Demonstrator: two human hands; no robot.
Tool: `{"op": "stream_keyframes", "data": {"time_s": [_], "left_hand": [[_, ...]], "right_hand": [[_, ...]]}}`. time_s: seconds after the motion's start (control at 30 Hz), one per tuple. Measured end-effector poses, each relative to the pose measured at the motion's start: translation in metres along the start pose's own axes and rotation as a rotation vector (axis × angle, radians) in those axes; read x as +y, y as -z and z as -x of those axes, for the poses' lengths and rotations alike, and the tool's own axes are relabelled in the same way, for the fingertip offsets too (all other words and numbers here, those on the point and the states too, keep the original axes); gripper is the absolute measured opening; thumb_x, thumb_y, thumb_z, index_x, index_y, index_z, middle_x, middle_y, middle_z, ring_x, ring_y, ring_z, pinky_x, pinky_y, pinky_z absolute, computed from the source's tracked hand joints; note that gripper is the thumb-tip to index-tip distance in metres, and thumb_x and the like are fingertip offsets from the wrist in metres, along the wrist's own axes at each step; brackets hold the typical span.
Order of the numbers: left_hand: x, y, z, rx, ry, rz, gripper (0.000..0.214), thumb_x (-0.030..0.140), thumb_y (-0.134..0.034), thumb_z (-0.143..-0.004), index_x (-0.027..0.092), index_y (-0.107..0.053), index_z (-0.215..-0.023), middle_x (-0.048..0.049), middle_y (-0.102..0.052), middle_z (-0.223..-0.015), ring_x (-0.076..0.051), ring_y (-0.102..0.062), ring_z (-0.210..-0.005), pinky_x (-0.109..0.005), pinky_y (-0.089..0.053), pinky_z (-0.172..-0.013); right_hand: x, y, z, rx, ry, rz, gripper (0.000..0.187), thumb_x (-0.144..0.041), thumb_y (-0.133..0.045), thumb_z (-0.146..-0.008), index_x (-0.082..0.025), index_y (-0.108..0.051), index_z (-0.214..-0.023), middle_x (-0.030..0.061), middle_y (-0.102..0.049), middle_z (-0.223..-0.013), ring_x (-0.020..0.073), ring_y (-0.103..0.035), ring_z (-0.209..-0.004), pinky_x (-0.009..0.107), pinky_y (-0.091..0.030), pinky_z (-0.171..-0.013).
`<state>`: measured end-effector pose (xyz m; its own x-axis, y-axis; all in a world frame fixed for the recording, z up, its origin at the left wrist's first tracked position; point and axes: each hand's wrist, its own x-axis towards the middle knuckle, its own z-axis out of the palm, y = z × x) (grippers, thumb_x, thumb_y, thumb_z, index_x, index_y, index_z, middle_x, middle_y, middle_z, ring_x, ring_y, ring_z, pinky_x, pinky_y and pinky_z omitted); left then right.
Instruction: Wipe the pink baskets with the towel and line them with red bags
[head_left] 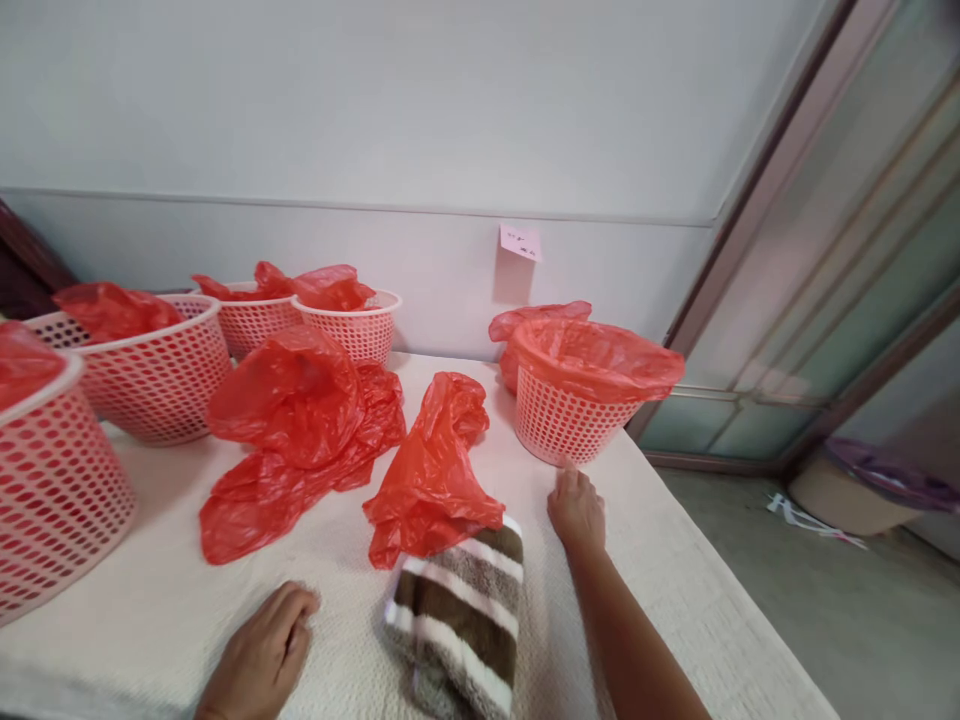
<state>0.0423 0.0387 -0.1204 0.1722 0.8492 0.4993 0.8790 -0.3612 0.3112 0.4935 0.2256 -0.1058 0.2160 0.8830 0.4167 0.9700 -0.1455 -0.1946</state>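
Lower centre, on counter [667, 570]: right hand [576, 512] flat, empty, at foot of lined basket [570, 415]; left hand [264, 652] loosely curled, empty, near striped towel [459, 612].

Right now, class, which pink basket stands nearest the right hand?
The basket beside the right hand, red bag stretched over its rim; left-side baskets hold crumpled bags.

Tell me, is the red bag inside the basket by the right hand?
Inside. The red bag lines the basket, its edge folded over the rim, near the right hand.
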Motion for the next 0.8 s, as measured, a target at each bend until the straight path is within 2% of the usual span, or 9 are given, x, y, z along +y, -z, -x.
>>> {"op": "stream_keyframes", "data": {"time_s": [0.13, 0.37, 0.57, 0.8], "left_hand": [[0.0, -0.003, 0.001, -0.021, 0.041, 0.013, 0.019, 0.013, -0.045, -0.088, 0.026, -0.057, -0.094, -0.0001, -0.063, -0.09, -0.017, -0.064, -0.086, -0.028, -0.052, -0.078], [0.006, -0.004, -0.001, -0.077, 0.119, 0.048, 0.021, 0.007, -0.042, -0.085, 0.024, -0.055, -0.089, -0.002, -0.059, -0.088, -0.019, -0.06, -0.085, -0.033, -0.049, -0.078], [0.016, -0.002, -0.003, -0.114, 0.193, 0.014, 0.022, 0.0, -0.046, -0.082, 0.02, -0.054, -0.087, -0.0009, -0.057, -0.087, -0.017, -0.057, -0.085, -0.034, -0.048, -0.078], [0.025, 0.005, -0.006, -0.143, 0.267, -0.036, 0.002, 0.018, -0.061, -0.09, 0.017, -0.059, -0.089, -0.0008, -0.06, -0.091, -0.017, -0.059, -0.088, -0.036, -0.052, -0.08]], "right_hand": [[-0.001, 0.004, 0.004, -0.035, 0.007, 0.004, 0.046, -0.018, -0.039, -0.098, -0.009, -0.044, -0.142, 0.0175, -0.065, -0.114, 0.0296, -0.064, -0.1, 0.041, -0.046, -0.082], [-0.004, 0.016, 0.028, -0.136, 0.066, 0.034, 0.035, -0.021, -0.044, -0.096, -0.014, -0.061, -0.125, 0.015, -0.065, -0.118, 0.0285, -0.062, -0.107, 0.04, -0.045, -0.088], [-0.013, 0.035, 0.061, -0.194, 0.082, 0.021, 0.039, -0.023, -0.037, -0.097, -0.013, -0.063, -0.124, 0.019, -0.061, -0.127, 0.0342, -0.06, -0.115, 0.048, -0.045, -0.093], [-0.023, 0.04, 0.103, -0.271, 0.106, 0.004, 0.048, -0.031, -0.025, -0.099, -0.015, -0.06, -0.129, 0.0193, -0.059, -0.132, 0.0376, -0.057, -0.121, 0.054, -0.043, -0.097]]}}
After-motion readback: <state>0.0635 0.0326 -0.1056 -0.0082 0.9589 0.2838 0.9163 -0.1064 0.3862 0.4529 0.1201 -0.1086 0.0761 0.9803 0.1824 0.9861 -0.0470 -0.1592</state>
